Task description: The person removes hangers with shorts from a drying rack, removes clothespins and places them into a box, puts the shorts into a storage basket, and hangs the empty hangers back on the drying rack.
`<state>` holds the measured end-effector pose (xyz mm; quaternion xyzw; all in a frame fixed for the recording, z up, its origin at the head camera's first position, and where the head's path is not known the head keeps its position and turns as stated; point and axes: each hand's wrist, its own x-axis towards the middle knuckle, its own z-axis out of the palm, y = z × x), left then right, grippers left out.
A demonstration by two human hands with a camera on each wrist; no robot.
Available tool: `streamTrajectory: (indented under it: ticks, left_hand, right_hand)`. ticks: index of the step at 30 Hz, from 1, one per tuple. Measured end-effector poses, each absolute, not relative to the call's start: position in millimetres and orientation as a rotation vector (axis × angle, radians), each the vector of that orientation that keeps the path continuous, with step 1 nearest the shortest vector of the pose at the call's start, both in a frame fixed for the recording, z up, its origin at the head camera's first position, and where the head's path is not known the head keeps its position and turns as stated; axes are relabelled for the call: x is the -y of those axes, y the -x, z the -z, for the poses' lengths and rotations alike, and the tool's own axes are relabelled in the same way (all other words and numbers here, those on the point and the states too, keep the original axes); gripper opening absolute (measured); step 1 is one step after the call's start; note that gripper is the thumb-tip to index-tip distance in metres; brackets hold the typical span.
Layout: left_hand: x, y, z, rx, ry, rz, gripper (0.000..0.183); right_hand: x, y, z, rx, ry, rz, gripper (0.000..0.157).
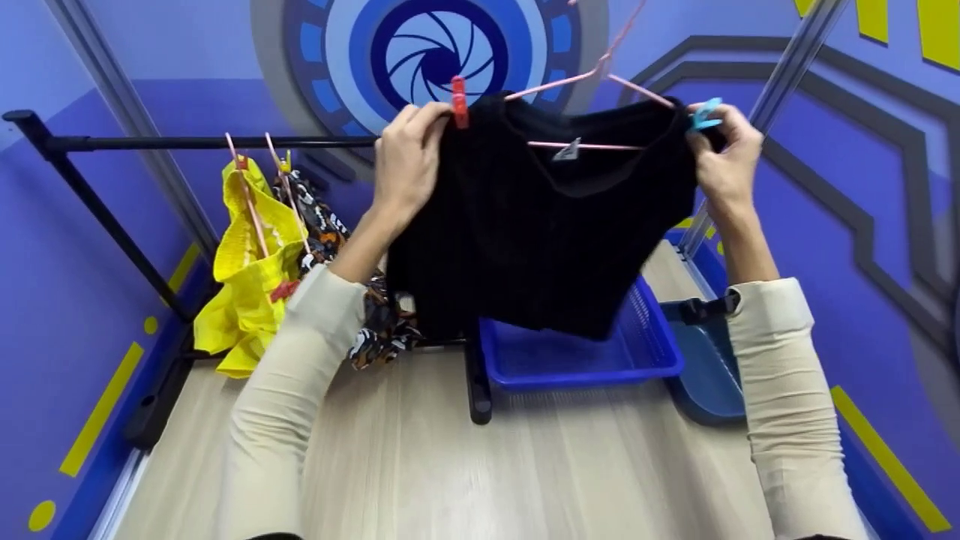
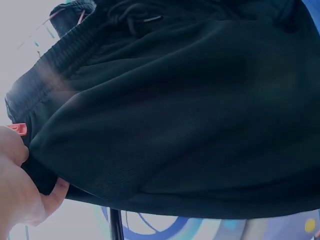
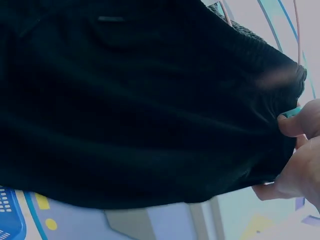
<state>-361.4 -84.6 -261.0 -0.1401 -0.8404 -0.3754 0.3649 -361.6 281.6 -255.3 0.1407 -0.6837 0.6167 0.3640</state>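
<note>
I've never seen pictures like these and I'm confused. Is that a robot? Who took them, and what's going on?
No robot here, just a person in pale sleeves. The big picture comes from a camera on the person's head, looking down; the two dark ones come from cameras on the left and right wrists. The left hand and right hand hold up black drawstring shorts on a pink hanger, at the waist corners, near a red clothespin and a light-blue clothespin. On the wood-look surface are a blue basket, a dark blue tray and a black rack, where a yellow garment and a patterned garment hang.
</note>
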Motion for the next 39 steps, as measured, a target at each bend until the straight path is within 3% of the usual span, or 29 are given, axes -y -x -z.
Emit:
streamTrajectory:
  ticks: [7,25,39]
  left_hand:
    - [65.5,374.8,292.5,2.021,0.514,1.117,0.021]
    - [75.3,380.0,429.2,2.486,0.638,0.973,0.021]
    - [90.2,368.7,485.2,2.754,0.594,0.806,0.031]
  right_hand:
    - [-302.3,369.5,275.7,1.731,-0.306,-1.658,0.025]
    - [-357.9,393.4,417.3,2.485,-0.294,-1.883,0.021]
    - [-347.8,392.6,469.2,2.950,-0.514,-1.573,0.037]
